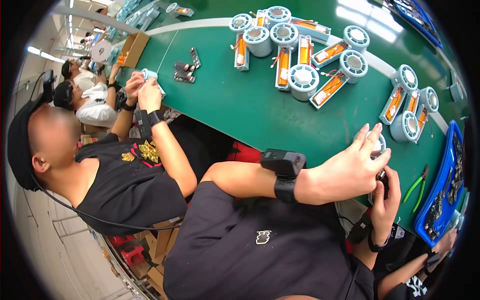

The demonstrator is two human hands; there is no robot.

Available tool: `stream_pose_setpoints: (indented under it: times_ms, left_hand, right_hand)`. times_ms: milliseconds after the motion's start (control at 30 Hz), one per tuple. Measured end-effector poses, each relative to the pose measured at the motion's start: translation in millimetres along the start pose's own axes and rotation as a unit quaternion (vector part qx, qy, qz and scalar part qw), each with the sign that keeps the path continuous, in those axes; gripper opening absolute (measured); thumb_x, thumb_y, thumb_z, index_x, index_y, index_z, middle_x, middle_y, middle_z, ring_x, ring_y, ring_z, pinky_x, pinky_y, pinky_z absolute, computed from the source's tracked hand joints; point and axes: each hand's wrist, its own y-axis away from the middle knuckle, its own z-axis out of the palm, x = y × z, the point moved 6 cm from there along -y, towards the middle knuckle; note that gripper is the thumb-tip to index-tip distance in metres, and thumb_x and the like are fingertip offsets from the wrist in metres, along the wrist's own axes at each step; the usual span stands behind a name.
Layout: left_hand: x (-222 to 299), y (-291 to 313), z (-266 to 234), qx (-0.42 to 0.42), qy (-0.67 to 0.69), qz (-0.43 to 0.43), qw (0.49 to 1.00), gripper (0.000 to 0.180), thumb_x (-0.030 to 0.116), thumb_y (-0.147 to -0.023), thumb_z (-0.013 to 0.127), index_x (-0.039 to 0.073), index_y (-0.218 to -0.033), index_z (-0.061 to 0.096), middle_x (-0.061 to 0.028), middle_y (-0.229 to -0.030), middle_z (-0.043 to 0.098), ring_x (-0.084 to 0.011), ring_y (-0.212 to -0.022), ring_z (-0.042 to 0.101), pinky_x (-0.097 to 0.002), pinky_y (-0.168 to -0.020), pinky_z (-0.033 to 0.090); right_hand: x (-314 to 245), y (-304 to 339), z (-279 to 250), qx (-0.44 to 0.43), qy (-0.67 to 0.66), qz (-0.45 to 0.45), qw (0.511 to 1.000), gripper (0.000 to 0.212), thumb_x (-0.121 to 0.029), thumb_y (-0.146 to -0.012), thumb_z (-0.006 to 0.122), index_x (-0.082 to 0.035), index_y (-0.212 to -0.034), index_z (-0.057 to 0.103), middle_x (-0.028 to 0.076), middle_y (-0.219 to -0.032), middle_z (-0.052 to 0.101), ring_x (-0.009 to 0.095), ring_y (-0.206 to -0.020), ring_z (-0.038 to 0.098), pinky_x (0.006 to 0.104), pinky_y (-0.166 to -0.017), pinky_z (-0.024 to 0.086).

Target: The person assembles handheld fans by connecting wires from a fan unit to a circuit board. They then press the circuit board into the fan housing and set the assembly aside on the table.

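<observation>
At the bench's near right edge, both my hands are around one pale blue-grey handheld fan unit (381, 145) with a round head. My left hand (345, 165) reaches across from the left, its fingers over the round head, gripping it from above. Below it, my right hand (386, 202) is closed around the lower part of the same unit, thumb and fingers near a small dark piece (381, 175). My hands hide most of the unit's body. Nearest on the right lies a pair of green-handled cutters (416, 189).
Several similar fan units with orange batteries (283, 67) stand on the green bench (220, 100). More stand at the right (404, 126). A blue tray (431, 215) of dark parts lies at the right edge. Black parts (184, 72) lie near a co-worker (125, 170) on my left. Another person's hand (445, 241) shows lower right.
</observation>
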Motion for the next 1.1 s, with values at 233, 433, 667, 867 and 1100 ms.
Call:
stream_pose_setpoints:
  times_ms: [233, 433, 667, 867, 1100]
  left_hand:
    - [-19, -2, 7, -0.025, 0.040, 0.058, 0.997, 0.018, 0.011, -0.071, 0.071, -0.001, -0.084, 0.071, -0.0138, -0.125, 0.061, -0.0462, -0.115, 0.062, -0.0512, -0.097, 0.056]
    - [-13, -11, 12, -0.090, 0.017, 0.075, 0.993, 0.017, 0.006, -0.074, 0.072, 0.001, -0.090, 0.071, -0.0109, -0.128, 0.064, -0.0466, -0.115, 0.064, -0.0495, -0.094, 0.058]
    - [-35, 15, 22, 0.096, 0.263, -0.039, 0.959, 0.020, 0.003, -0.075, 0.077, 0.006, -0.094, 0.073, -0.0106, -0.118, 0.070, -0.0457, -0.120, 0.065, -0.0461, -0.087, 0.064]
    - [-36, 9, 13, 0.085, 0.215, 0.026, 0.973, 0.015, 0.005, -0.073, 0.078, 0.005, -0.086, 0.072, -0.0122, -0.122, 0.069, -0.0460, -0.118, 0.066, -0.0452, -0.086, 0.065]
    - [-20, 4, 11, 0.055, 0.141, 0.047, 0.987, 0.009, 0.009, -0.075, 0.073, 0.002, -0.079, 0.068, -0.0149, -0.135, 0.064, -0.0494, -0.124, 0.060, -0.0518, -0.094, 0.060]
  right_hand:
    - [4, 0, -1, 0.050, -0.117, 0.040, 0.991, 0.031, 0.003, -0.088, 0.073, 0.003, -0.118, 0.063, 0.010, -0.100, 0.066, 0.016, -0.078, 0.061, 0.0293, -0.074, 0.051]
    - [-26, -8, -21, 0.083, 0.051, -0.053, 0.994, 0.034, 0.001, -0.083, 0.077, 0.001, -0.115, 0.068, 0.011, -0.098, 0.069, 0.019, -0.085, 0.064, 0.0310, -0.077, 0.052]
    - [-23, -3, -18, 0.093, -0.001, -0.084, 0.992, 0.036, -0.001, -0.077, 0.082, -0.001, -0.111, 0.073, 0.010, -0.099, 0.069, 0.024, -0.085, 0.063, 0.0322, -0.075, 0.052]
    - [-43, -5, -5, 0.097, 0.138, -0.082, 0.982, 0.035, -0.002, -0.076, 0.084, -0.002, -0.110, 0.075, 0.010, -0.100, 0.069, 0.026, -0.086, 0.063, 0.0334, -0.075, 0.052]
    - [-14, 2, -15, -0.001, 0.040, -0.047, 0.998, 0.036, 0.007, -0.084, 0.070, 0.001, -0.119, 0.073, 0.016, -0.114, 0.070, 0.028, -0.099, 0.067, 0.0325, -0.087, 0.053]
